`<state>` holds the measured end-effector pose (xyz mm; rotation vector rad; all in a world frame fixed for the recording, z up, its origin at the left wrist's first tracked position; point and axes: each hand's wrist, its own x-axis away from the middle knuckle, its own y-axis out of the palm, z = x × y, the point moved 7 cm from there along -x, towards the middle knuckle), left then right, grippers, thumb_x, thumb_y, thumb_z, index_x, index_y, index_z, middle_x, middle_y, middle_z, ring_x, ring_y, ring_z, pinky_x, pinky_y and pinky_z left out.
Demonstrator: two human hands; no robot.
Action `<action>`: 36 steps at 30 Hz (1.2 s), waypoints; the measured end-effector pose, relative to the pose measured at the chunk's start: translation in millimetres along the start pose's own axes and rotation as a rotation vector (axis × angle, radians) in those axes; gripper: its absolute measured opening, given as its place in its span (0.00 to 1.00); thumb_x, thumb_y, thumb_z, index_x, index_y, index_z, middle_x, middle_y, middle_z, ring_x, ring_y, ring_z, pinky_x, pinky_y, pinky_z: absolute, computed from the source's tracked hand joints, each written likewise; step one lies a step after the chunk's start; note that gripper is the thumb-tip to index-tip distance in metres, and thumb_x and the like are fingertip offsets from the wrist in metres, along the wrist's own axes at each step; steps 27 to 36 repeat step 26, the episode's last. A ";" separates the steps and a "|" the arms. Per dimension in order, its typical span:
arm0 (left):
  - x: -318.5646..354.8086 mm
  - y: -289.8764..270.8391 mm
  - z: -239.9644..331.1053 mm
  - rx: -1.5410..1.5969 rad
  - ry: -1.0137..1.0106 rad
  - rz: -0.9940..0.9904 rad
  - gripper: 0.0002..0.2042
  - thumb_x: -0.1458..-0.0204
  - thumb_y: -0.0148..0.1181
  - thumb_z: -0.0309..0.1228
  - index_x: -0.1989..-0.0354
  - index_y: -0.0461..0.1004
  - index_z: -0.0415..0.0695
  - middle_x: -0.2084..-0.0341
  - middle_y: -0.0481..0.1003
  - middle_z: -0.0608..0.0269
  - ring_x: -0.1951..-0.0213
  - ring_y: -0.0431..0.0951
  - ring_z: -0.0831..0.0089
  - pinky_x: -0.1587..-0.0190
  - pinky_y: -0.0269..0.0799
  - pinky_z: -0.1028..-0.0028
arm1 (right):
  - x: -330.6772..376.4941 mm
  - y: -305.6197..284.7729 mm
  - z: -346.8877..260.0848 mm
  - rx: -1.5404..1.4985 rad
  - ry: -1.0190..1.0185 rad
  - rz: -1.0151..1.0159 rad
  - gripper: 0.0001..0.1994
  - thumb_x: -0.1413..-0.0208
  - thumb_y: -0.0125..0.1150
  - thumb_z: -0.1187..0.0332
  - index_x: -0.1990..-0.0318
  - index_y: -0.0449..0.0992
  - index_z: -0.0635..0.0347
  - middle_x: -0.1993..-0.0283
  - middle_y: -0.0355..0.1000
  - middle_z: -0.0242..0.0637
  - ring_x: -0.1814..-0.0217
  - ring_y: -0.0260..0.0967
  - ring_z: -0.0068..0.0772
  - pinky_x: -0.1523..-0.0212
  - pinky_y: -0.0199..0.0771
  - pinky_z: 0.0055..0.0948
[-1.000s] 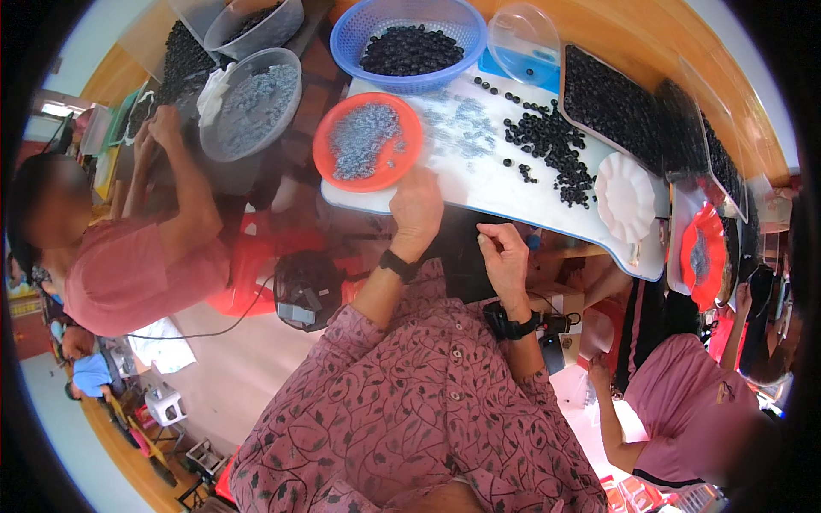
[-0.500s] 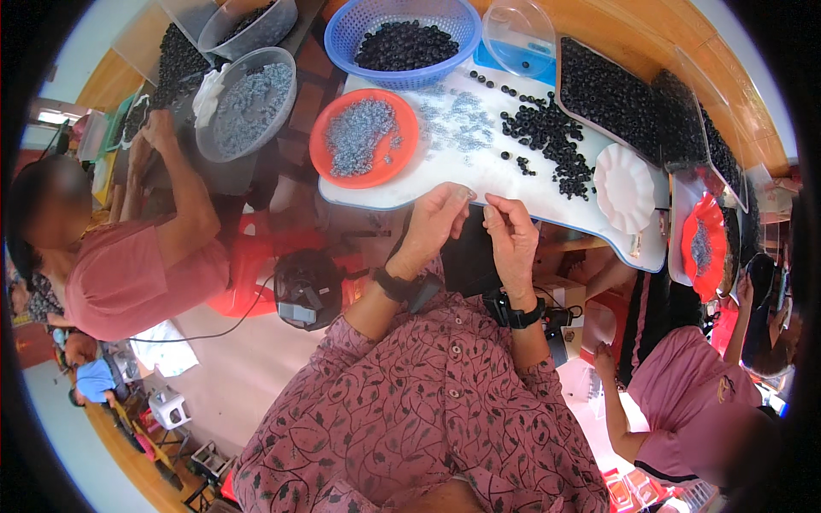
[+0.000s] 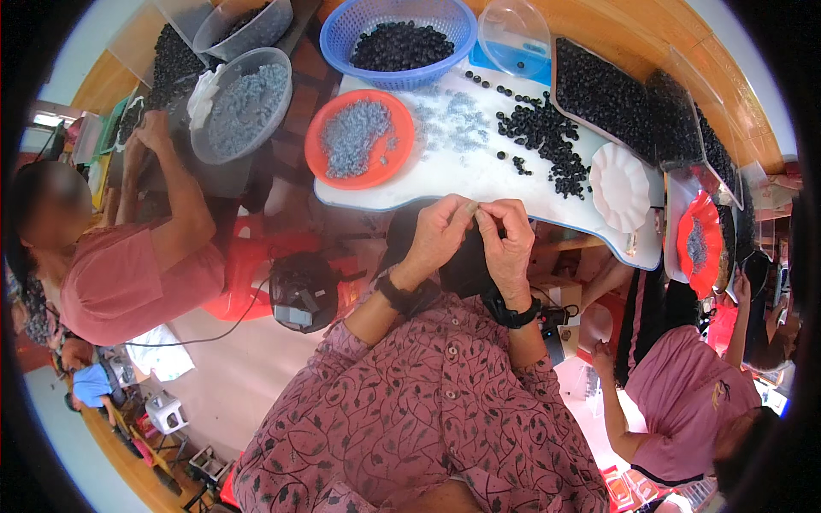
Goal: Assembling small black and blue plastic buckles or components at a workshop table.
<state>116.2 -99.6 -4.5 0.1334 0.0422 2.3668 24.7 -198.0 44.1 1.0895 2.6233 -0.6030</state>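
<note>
My left hand [image 3: 440,229] and my right hand [image 3: 508,235] meet at the fingertips just off the front edge of the white work board [image 3: 359,195]. Thumb and forefinger are pinched on each. Whatever lies between them is too small and covered to name. Beyond my hands, small translucent grey pieces [image 3: 449,120] are scattered over the board. To their right spreads a loose pile of black bead-like pieces [image 3: 539,132]. A red-orange plate [image 3: 398,107] heaped with more grey pieces stands at the board's left.
A blue basket [image 3: 333,43] of black pieces stands at the back, beside a clear round tub [image 3: 513,34]. On the right are a white scalloped dish [image 3: 620,188] and a tray filled with black pieces [image 3: 603,98]. Co-workers sit at left and right.
My hands have come closer together, so the fingertips that were slightly apart now meet. The whole view has shifted a little to the left. The things on the board look the same.
</note>
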 end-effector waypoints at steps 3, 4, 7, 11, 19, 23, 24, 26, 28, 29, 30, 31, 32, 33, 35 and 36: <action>-1.2 1.5 -0.5 0.011 0.006 0.004 0.11 0.37 0.52 0.35 0.62 0.75 0.39 0.79 0.72 0.69 0.80 0.68 0.86 0.78 0.64 0.82 | -0.3 -0.8 -0.1 0.029 -0.035 0.016 0.05 0.46 0.63 0.79 0.62 0.76 0.65 0.64 0.69 0.37 0.67 0.69 0.25 0.67 0.70 0.22; -1.7 3.6 -3.0 0.069 -0.038 -0.015 0.11 0.37 0.53 0.34 0.62 0.75 0.39 0.79 0.72 0.70 0.80 0.68 0.85 0.78 0.65 0.82 | -1.2 -1.4 0.6 0.031 -0.033 0.017 0.05 0.46 0.63 0.79 0.62 0.76 0.65 0.64 0.69 0.37 0.67 0.69 0.25 0.67 0.70 0.22; -3.4 9.3 2.2 0.197 -0.038 -0.067 0.10 0.37 0.53 0.34 0.61 0.75 0.39 0.78 0.72 0.71 0.80 0.68 0.86 0.77 0.65 0.83 | -2.0 -7.4 -3.1 0.031 -0.045 0.037 0.05 0.46 0.62 0.79 0.62 0.75 0.65 0.64 0.69 0.37 0.67 0.69 0.25 0.67 0.70 0.22; -5.8 9.7 1.1 0.202 -0.055 -0.100 0.10 0.38 0.54 0.33 0.60 0.75 0.39 0.77 0.71 0.72 0.79 0.67 0.86 0.76 0.65 0.84 | 0.5 -7.2 0.9 -0.028 0.009 0.030 0.04 0.45 0.61 0.79 0.62 0.75 0.66 0.63 0.69 0.37 0.66 0.69 0.25 0.65 0.70 0.21; -8.2 8.2 -1.4 0.141 -0.024 -0.044 0.09 0.38 0.55 0.32 0.63 0.75 0.39 0.79 0.71 0.73 0.79 0.68 0.87 0.77 0.64 0.84 | 2.5 -5.1 15.7 -0.096 0.096 0.038 0.04 0.43 0.61 0.77 0.62 0.75 0.66 0.64 0.71 0.36 0.66 0.68 0.23 0.64 0.68 0.19; -7.3 6.1 2.7 0.055 0.009 -0.017 0.09 0.39 0.55 0.33 0.64 0.75 0.38 0.80 0.71 0.72 0.79 0.68 0.86 0.77 0.64 0.83 | 1.0 -4.2 13.3 -0.057 0.074 0.024 0.03 0.43 0.61 0.76 0.62 0.75 0.66 0.65 0.71 0.36 0.66 0.68 0.24 0.64 0.68 0.21; -7.5 6.0 3.5 0.026 0.023 -0.020 0.10 0.39 0.55 0.33 0.64 0.75 0.38 0.80 0.71 0.71 0.79 0.68 0.85 0.77 0.65 0.82 | 0.9 -4.0 11.8 -0.047 0.061 0.021 0.03 0.43 0.61 0.77 0.62 0.75 0.66 0.64 0.71 0.36 0.66 0.68 0.25 0.64 0.68 0.22; -7.2 4.5 3.5 -0.003 0.034 -0.020 0.10 0.39 0.55 0.33 0.65 0.75 0.38 0.81 0.72 0.70 0.79 0.68 0.84 0.76 0.65 0.81 | -0.1 -3.5 7.2 -0.003 0.026 0.019 0.03 0.42 0.60 0.77 0.62 0.75 0.65 0.63 0.72 0.36 0.66 0.69 0.27 0.64 0.69 0.23; -7.2 4.5 3.5 -0.003 0.034 -0.020 0.10 0.39 0.55 0.33 0.65 0.75 0.38 0.81 0.72 0.70 0.79 0.68 0.84 0.76 0.65 0.81 | -0.1 -3.5 7.2 -0.003 0.026 0.019 0.03 0.42 0.60 0.77 0.62 0.75 0.65 0.63 0.72 0.36 0.66 0.69 0.27 0.64 0.69 0.23; -7.2 4.5 3.5 -0.003 0.034 -0.020 0.10 0.39 0.55 0.33 0.65 0.75 0.38 0.81 0.72 0.70 0.79 0.68 0.84 0.76 0.65 0.81 | -0.1 -3.5 7.2 -0.003 0.026 0.019 0.03 0.42 0.60 0.77 0.62 0.75 0.65 0.63 0.72 0.36 0.66 0.69 0.27 0.64 0.69 0.23; -7.2 4.5 3.5 -0.003 0.034 -0.020 0.10 0.39 0.55 0.33 0.65 0.75 0.38 0.81 0.72 0.70 0.79 0.68 0.84 0.76 0.65 0.81 | -0.1 -3.5 7.2 -0.003 0.026 0.019 0.03 0.42 0.60 0.77 0.62 0.75 0.65 0.63 0.72 0.36 0.66 0.69 0.27 0.64 0.69 0.23; -7.2 4.5 3.5 -0.003 0.034 -0.020 0.10 0.39 0.55 0.33 0.65 0.75 0.38 0.81 0.72 0.70 0.79 0.68 0.84 0.76 0.65 0.81 | -0.1 -3.5 7.2 -0.003 0.026 0.019 0.03 0.42 0.60 0.77 0.62 0.75 0.65 0.63 0.72 0.36 0.66 0.69 0.27 0.64 0.69 0.23; -7.2 4.5 3.5 -0.003 0.034 -0.020 0.10 0.39 0.55 0.33 0.65 0.75 0.38 0.81 0.72 0.70 0.79 0.68 0.84 0.76 0.65 0.81 | -0.1 -3.5 7.2 -0.003 0.026 0.019 0.03 0.42 0.60 0.77 0.62 0.75 0.65 0.63 0.72 0.36 0.66 0.69 0.27 0.64 0.69 0.23; -7.2 4.5 3.5 -0.003 0.034 -0.020 0.10 0.39 0.55 0.33 0.65 0.75 0.38 0.81 0.72 0.70 0.79 0.68 0.84 0.76 0.65 0.81 | -0.1 -3.5 7.2 -0.003 0.026 0.019 0.03 0.42 0.60 0.77 0.62 0.75 0.65 0.63 0.72 0.36 0.66 0.69 0.27 0.64 0.69 0.23; -7.2 4.5 3.5 -0.003 0.034 -0.020 0.10 0.39 0.55 0.33 0.65 0.75 0.38 0.81 0.72 0.70 0.79 0.68 0.84 0.76 0.65 0.81 | -0.1 -3.5 7.2 -0.003 0.026 0.019 0.03 0.42 0.60 0.77 0.62 0.75 0.65 0.63 0.72 0.36 0.66 0.69 0.27 0.64 0.69 0.23; -7.2 4.5 3.5 -0.003 0.034 -0.020 0.10 0.39 0.55 0.33 0.65 0.75 0.38 0.81 0.72 0.70 0.79 0.68 0.84 0.76 0.65 0.81 | -0.1 -3.5 7.2 -0.003 0.026 0.019 0.03 0.42 0.60 0.77 0.62 0.75 0.65 0.63 0.72 0.36 0.66 0.69 0.27 0.64 0.69 0.23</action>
